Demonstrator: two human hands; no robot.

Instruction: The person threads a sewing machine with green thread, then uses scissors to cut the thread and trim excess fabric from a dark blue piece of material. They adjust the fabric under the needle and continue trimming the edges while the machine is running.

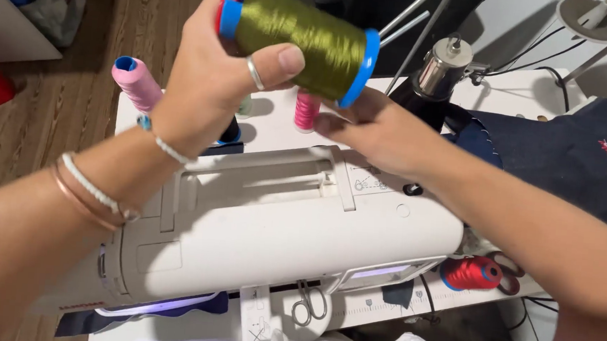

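Observation:
My left hand (214, 79) holds an olive-green thread spool (300, 36) with blue end caps, lifted above a white sewing machine (278, 226). The thumb, with a ring on it, presses on the thread. My right hand (381, 130) reaches in under the spool, its fingertips close to a small pink spool (306, 111) standing on the table behind the machine. Whether it touches the pink spool I cannot tell. A pale pink spool (137, 83) stands at the left, and a dark spool (230, 131) is partly hidden behind my left hand.
A red spool (473, 273) and red-handled scissors (508, 274) lie at the machine's right. Small metal snips (306, 302) rest on the machine bed. Dark blue fabric with red embroidery (603, 166) lies at the right. A metal thread stand (441, 66) rises behind. Wood floor (59, 103) lies left.

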